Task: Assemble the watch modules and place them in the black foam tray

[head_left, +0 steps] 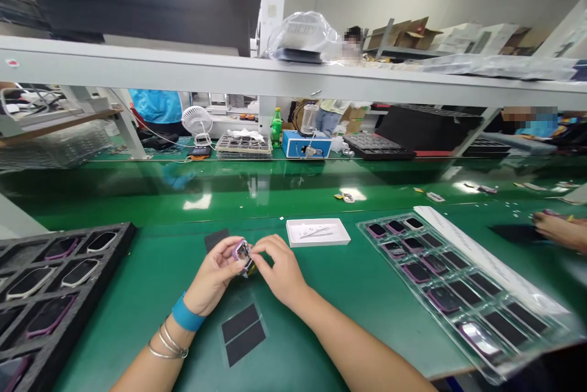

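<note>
My left hand (214,273) holds a small purple-framed watch case (239,249) between thumb and fingers, with its inner parts showing. Close against the case's right side, my right hand (283,271) has thumb and forefinger pinched together; whatever lies between them is too small to make out. Below the hands, a clear sheet with two black rectangles (243,334) lies on the green table (183,343). Another black piece (215,238) is partly behind my left hand. A shallow white tray (318,242) with thin slivers in it stands just beyond my right hand.
To the left is a black foam tray (105,276) of framed watch screens. A clear plastic tray (413,312) on the right holds purple-framed pieces and black rectangles. A co-worker's hand (562,230) works at the far right. Beyond runs a green conveyor belt (257,196), under a white shelf (183,74).
</note>
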